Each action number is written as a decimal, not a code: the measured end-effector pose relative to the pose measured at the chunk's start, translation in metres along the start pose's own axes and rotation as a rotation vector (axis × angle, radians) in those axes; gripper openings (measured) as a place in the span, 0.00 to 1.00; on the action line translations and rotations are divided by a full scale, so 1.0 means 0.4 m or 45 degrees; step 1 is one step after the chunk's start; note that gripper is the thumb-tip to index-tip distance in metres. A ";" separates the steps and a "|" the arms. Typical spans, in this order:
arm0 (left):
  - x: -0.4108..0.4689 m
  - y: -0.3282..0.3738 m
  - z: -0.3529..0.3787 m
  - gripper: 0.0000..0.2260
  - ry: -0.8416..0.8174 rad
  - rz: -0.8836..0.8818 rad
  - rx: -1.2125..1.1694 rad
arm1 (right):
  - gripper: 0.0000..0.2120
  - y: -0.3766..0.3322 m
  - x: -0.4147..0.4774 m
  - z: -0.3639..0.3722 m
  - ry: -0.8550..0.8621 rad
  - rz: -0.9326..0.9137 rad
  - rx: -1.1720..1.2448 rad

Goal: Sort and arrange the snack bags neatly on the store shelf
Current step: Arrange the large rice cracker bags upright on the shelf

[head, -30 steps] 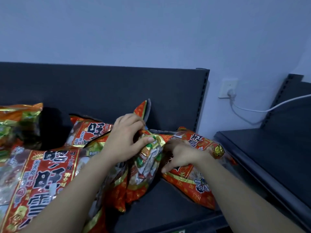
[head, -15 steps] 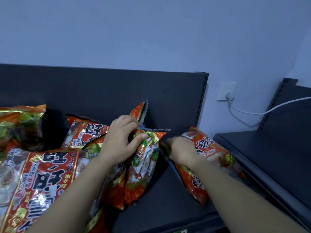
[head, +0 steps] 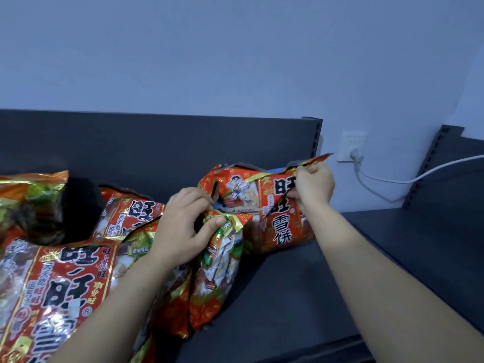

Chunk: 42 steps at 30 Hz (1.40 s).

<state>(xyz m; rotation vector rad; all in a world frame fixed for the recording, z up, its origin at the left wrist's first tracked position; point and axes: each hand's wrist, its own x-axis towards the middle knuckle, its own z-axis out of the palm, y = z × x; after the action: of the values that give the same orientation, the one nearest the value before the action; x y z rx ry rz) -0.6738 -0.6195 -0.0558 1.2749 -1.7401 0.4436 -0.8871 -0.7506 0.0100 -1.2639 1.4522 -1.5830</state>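
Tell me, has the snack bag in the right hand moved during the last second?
Yes. The right hand has raised the snack bag from lying on the shelf to upright; its top corner now reaches near the wall socket.

Upright snack bag (head: 264, 210), crumpled snack bag (head: 217, 271) and large snack bag (head: 52, 289): thin plastic film with a metallic foil sheen, glossy, crinkled. Shelf deck (head: 275, 297) beneath them and back panel (head: 157, 142) behind the deck: dark grey, matt, smooth, apparently painted metal. Wall (head: 235, 48) above the deck: smooth, matt. Wall socket (head: 349, 142) and cable (head: 419, 176) beyond the deck's right end: white, smooth plastic.
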 end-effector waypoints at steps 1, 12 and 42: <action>-0.001 -0.001 -0.001 0.25 0.005 0.000 0.005 | 0.09 0.023 -0.001 0.017 -0.102 0.138 0.096; 0.013 0.008 -0.010 0.16 0.047 -0.120 -0.244 | 0.33 0.090 -0.095 0.034 -0.550 -0.131 -0.294; -0.023 -0.019 -0.079 0.22 0.131 -0.891 0.028 | 0.24 -0.126 -0.318 -0.071 -0.911 -0.685 0.486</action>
<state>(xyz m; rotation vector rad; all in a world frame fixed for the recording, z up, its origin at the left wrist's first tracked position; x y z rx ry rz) -0.6523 -0.5947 -0.0484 1.7322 -1.1032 0.1130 -0.8636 -0.6145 0.0323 -1.8080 0.3629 -1.3904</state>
